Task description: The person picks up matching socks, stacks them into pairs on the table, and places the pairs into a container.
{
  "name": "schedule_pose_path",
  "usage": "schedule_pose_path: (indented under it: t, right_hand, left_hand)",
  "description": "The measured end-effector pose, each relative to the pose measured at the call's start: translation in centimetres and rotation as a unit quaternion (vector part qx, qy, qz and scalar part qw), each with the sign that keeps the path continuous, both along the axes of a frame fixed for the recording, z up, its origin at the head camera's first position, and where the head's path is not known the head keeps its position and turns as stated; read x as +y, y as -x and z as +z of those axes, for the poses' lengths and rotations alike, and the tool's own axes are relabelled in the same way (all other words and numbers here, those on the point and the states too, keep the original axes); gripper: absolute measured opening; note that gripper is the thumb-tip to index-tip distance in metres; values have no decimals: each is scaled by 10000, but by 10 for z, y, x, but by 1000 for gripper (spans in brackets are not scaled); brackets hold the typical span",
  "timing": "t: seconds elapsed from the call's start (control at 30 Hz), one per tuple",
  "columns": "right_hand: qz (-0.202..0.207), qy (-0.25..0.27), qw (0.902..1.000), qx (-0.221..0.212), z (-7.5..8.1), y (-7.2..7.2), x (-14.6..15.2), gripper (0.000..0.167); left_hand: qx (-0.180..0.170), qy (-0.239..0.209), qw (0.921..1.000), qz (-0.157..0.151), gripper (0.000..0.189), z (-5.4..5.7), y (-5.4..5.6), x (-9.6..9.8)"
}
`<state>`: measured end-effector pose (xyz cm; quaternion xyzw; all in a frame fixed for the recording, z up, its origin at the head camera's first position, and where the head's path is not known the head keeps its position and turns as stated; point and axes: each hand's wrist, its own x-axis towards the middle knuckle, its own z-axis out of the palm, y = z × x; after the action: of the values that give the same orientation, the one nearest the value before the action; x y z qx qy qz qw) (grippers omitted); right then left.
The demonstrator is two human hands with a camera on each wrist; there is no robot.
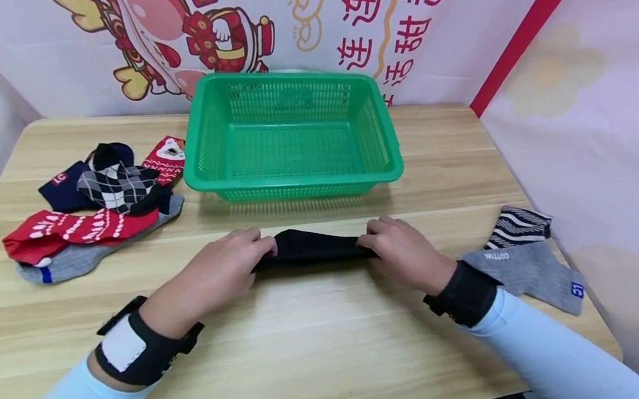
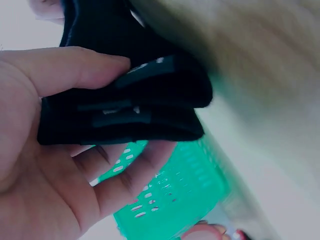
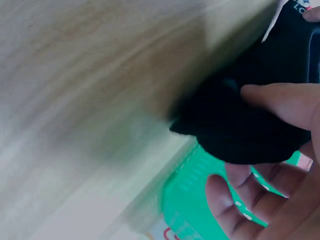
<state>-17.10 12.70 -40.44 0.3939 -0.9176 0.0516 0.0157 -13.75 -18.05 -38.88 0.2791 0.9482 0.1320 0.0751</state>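
Note:
A pair of black socks point(image 1: 315, 246), laid one on the other, stretches between both hands above the table in front of the basket. My left hand point(image 1: 227, 263) pinches the cuff end; the left wrist view shows two stacked cuffs point(image 2: 145, 117) with small pale lettering, the thumb on top and fingers beneath. At the other end, my right hand point(image 1: 400, 253) grips the socks between thumb and fingers. In the right wrist view that end of the black socks point(image 3: 250, 130) looks rounded and closed.
Behind the socks stands a green plastic basket point(image 1: 295, 187) with nothing inside. Left on the wooden table point(image 1: 289, 369) lie red patterned point(image 1: 108, 225), grey point(image 1: 80, 264), argyle point(image 1: 116, 188) and navy socks point(image 1: 61, 189). At right lie a grey sock point(image 1: 540, 271) and a striped sock point(image 1: 518, 226).

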Motion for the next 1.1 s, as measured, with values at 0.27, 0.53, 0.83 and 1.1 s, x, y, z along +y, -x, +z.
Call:
schedule_pose_path:
  t: [0.27, 0.53, 0.83, 1.1]
  right_hand:
    - [257, 374, 9982, -390, 37, -2, 0, 29]
    - [281, 733, 9969, 32, 92, 12, -5, 30]
    - [-54, 71, 9974, 716, 123, 79, -29, 32]
    - [-359, -899, 9911, 914, 112, 135, -51, 24]
  left_hand:
    - [552, 166, 9980, -264, 41, 39, -1, -11]
    - [1557, 298, 9857, -567, 39, 89, 15, -21]
    - [1919, 766, 9773, -465, 38, 113, 84, -26]
    - [1609, 1525, 9736, -545, 42, 105, 142, -23]
